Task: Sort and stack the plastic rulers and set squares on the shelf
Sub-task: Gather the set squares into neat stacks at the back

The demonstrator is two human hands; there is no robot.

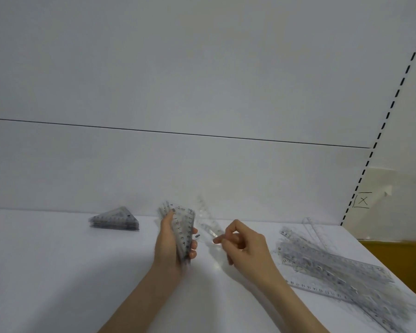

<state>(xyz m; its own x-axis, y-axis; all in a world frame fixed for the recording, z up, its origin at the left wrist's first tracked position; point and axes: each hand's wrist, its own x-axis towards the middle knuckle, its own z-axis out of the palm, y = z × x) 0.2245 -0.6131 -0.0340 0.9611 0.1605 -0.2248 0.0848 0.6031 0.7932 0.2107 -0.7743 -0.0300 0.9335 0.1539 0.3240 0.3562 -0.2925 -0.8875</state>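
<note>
While left fingers (pixel 193 245) clasp upright set squares (pixel 184 227), right fingers (pixel 220 239) pinch a blurred clear piece (pixel 208 222).

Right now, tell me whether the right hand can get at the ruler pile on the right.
Probably yes. The ruler pile lies beside the right hand with only bare shelf between them, though it seems to pinch a clear plastic piece.

A white back panel (pixel 202 68) fills the upper view, crossed by a thin dark horizontal seam (pixel 178 133), while at the right a slanting upright (pixel 392 105) shows a row of black slots, with a hand-drawn boxed X (pixel 363 200) just beside it and an ochre surface (pixel 399 260) below.
</note>
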